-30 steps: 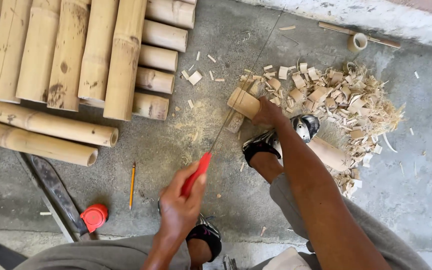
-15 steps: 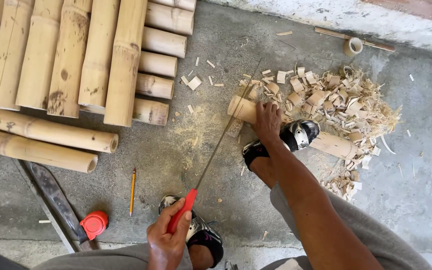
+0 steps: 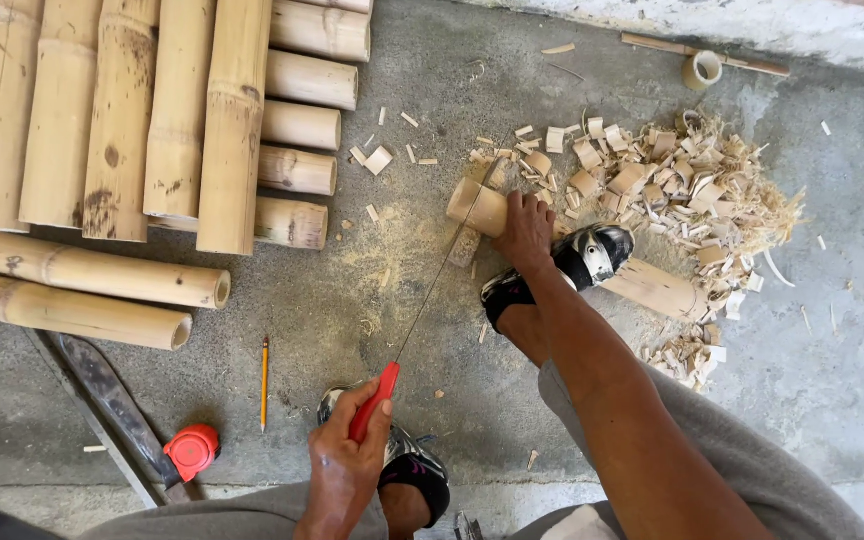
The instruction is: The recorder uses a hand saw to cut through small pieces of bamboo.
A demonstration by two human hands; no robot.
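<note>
Left hand (image 3: pixel 344 470) clamped round the red handle of my thin saw (image 3: pixel 422 300), blade running up-right to the bamboo piece (image 3: pixel 572 250). Right hand (image 3: pixel 525 232) presses down on that smooth pale tube, lying left-right under my shoe (image 3: pixel 562 268); cut depth probably shallow, can't tell.

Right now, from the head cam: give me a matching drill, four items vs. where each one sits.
Items:
1. saw
2. pencil
3. tape measure
4. cut bamboo piece

Places:
A. under the right hand
B. bare floor, left of the saw handle
C. in the left hand
D. bottom left, beside a long dark blade

Pairs: 1-C, 2-B, 3-D, 4-A
</note>
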